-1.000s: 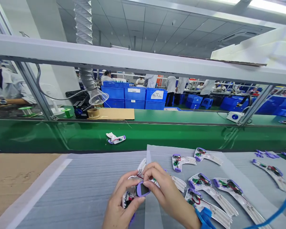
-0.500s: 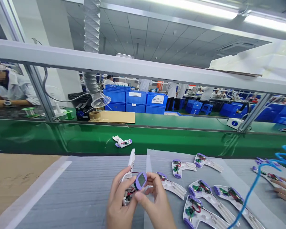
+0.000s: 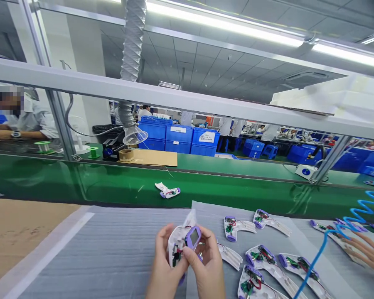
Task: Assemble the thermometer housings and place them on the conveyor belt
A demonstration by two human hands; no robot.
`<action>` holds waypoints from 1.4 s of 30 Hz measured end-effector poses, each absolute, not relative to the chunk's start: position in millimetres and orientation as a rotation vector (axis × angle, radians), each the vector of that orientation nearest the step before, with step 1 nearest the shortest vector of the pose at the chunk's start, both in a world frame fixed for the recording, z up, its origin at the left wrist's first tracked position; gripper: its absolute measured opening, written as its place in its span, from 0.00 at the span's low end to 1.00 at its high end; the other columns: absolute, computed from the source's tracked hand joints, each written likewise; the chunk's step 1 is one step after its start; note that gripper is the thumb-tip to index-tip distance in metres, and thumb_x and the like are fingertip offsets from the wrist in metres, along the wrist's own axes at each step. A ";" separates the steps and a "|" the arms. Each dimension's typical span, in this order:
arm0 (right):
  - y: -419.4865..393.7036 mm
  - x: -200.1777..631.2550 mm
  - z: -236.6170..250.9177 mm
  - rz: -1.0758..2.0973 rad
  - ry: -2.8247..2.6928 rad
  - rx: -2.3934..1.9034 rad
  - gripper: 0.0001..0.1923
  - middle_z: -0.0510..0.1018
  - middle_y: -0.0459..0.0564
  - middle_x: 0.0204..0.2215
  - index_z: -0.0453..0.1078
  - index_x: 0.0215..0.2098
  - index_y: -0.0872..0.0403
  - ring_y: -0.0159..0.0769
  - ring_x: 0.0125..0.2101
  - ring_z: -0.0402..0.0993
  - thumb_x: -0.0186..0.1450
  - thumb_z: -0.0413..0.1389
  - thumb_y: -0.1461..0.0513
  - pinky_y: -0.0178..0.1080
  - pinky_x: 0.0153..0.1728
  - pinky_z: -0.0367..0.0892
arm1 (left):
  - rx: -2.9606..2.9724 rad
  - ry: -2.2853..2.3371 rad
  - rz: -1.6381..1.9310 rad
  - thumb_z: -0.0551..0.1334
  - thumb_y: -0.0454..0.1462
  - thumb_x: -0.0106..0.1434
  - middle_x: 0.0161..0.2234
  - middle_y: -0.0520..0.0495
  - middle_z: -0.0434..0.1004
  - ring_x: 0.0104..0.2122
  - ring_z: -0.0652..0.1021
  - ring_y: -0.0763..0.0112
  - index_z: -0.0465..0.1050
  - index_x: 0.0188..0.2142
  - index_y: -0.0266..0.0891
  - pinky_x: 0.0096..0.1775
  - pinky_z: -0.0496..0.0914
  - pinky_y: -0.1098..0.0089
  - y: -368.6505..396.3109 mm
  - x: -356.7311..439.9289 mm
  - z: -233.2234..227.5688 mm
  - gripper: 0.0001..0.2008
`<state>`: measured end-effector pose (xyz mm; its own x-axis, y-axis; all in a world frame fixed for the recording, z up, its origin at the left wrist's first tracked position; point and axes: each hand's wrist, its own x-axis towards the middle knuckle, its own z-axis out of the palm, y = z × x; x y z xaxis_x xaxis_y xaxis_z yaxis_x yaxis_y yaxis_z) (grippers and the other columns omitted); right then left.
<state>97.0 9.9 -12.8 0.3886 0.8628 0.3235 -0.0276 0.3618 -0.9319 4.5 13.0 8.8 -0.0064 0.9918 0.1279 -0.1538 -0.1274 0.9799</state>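
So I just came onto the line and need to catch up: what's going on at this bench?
A person at a bench holds an opened white housing in the left hand, wiring exposed, while the right hand pinches a purple screen module against it. More open housings lie on the grey foam mat to the right. One unit lies alone on the green conveyor. A co-worker's hand reaches in at the far right near a blue coiled hose.
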 end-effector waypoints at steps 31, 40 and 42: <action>-9.0 122.4 23.4 0.575 -1.494 -1.065 0.20 0.72 0.45 0.43 0.67 0.50 0.46 0.35 0.39 0.68 0.58 0.60 0.62 0.32 0.38 0.64 | 1.826 1.104 1.282 0.61 0.33 0.57 0.44 0.47 0.62 0.44 0.72 0.63 0.65 0.48 0.46 0.43 0.71 0.67 13.5 0.6 22.5 0.18; -12.3 129.2 14.0 0.154 -1.630 -1.127 0.28 0.67 0.53 0.43 0.67 0.50 0.48 0.44 0.44 0.66 0.58 0.55 0.43 0.43 0.44 0.65 | 2.289 0.963 1.387 0.59 0.37 0.64 0.44 0.47 0.67 0.43 0.74 0.67 0.61 0.54 0.47 0.41 0.71 0.73 12.0 -11.4 15.3 0.19; -11.7 141.5 21.8 0.069 -1.777 -1.054 0.29 0.68 0.53 0.45 0.65 0.52 0.49 0.45 0.47 0.65 0.60 0.52 0.42 0.44 0.46 0.64 | 2.345 0.868 1.411 0.58 0.37 0.64 0.44 0.47 0.69 0.43 0.74 0.67 0.61 0.54 0.45 0.42 0.70 0.74 12.0 -15.2 16.3 0.19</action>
<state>141.5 -11.7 21.8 -0.0922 0.6767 0.7305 0.6176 0.6143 -0.4911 -15.2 12.0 16.3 0.3463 0.6159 0.7076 0.3533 -0.7844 0.5098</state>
